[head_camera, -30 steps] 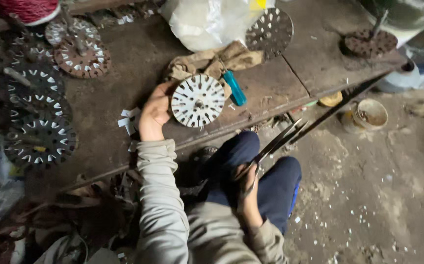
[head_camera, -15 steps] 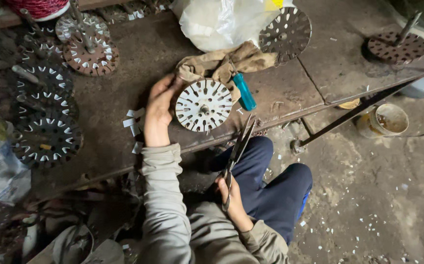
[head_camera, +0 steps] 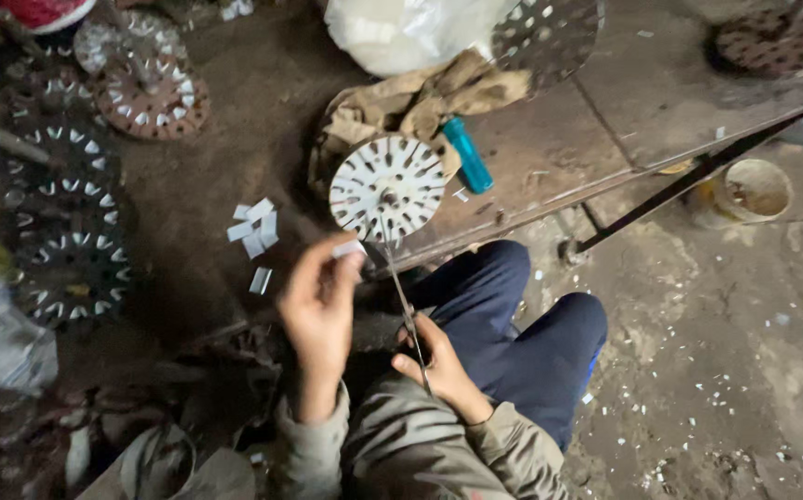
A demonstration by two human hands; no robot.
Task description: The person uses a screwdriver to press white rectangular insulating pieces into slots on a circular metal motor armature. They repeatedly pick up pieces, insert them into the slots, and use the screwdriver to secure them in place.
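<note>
So since the earlier frame the left hand [head_camera: 320,294] has come off the white slotted disc [head_camera: 388,188] and pulled back toward the body, and the right hand [head_camera: 440,368] has swung the long scissors [head_camera: 401,294] up so the blades now point at the disc's near edge. Before that the scissors were angled off over the knee.

Right now the left hand has its fingers pinched together on a small white paper strip [head_camera: 349,248], held just in front of the disc's lower rim. The right hand is closed around the scissor handles, low down near the lap; the blades run up past the strip, and I can't tell if they are touching it.

The disc lies flat on the bench [head_camera: 235,157], near the front edge, partly on a tan rag [head_camera: 420,97]. A teal marker-like tube [head_camera: 467,155] lies just beside the disc on its right. A little pile of cut white strips [head_camera: 255,227] sits on the bench left of the disc. Further left there's a row of darker slotted discs [head_camera: 73,268], plus a rusty one [head_camera: 150,94] up top. A small bucket [head_camera: 747,191] stands on the floor to the right.
</note>
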